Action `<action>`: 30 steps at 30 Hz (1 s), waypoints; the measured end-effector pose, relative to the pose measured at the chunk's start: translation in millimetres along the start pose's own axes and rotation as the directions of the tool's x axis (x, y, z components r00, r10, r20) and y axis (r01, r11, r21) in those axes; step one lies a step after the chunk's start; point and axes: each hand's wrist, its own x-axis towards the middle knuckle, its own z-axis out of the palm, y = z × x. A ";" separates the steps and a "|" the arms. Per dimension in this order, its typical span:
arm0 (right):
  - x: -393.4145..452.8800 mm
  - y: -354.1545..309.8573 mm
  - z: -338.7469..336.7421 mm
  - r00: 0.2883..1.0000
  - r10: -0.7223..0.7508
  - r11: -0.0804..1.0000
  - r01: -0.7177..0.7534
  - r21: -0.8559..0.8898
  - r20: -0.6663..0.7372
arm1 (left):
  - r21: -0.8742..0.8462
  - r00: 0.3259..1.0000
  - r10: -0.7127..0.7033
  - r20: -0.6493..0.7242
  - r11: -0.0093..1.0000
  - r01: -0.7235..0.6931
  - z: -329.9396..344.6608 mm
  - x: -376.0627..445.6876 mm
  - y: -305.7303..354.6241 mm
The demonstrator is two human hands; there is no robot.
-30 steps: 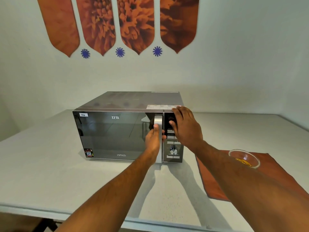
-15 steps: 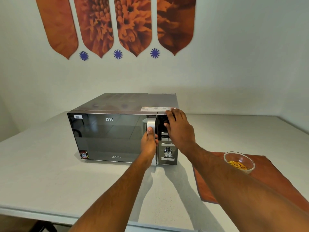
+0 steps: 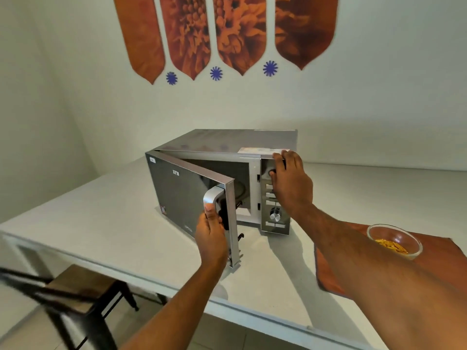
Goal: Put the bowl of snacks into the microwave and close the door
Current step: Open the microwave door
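White and smooth, the table carries our boxy, mirror-fronted microwave. Our left hand curls closed around the curved silver handle of the glossy dark door, which stands partly open. Our right hand lies spread and flat against the metallic control panel, fingertips at the top edge, gripping nothing. To the right, the clear round glass bowl of yellow snacks sits on a rust-coloured cloth mat, well apart from the microwave.
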 end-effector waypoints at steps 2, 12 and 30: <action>-1.1 1.7 -2.4 1.000 -0.016 1.000 0.016 0.003 0.004 | 0.053 0.996 0.052 -0.073 0.997 -0.048 -19.5 -5.6 4.3; -5.8 1.7 -3.2 0.999 -0.031 0.999 0.031 0.028 -0.019 | 0.338 0.922 0.184 -0.342 0.939 -0.062 -145.4 -5.4 17.6; -4.1 13.6 2.6 0.994 -0.107 0.994 0.107 -0.005 -0.031 | 0.570 0.856 0.212 -0.471 0.814 0.112 -149.8 1.5 22.9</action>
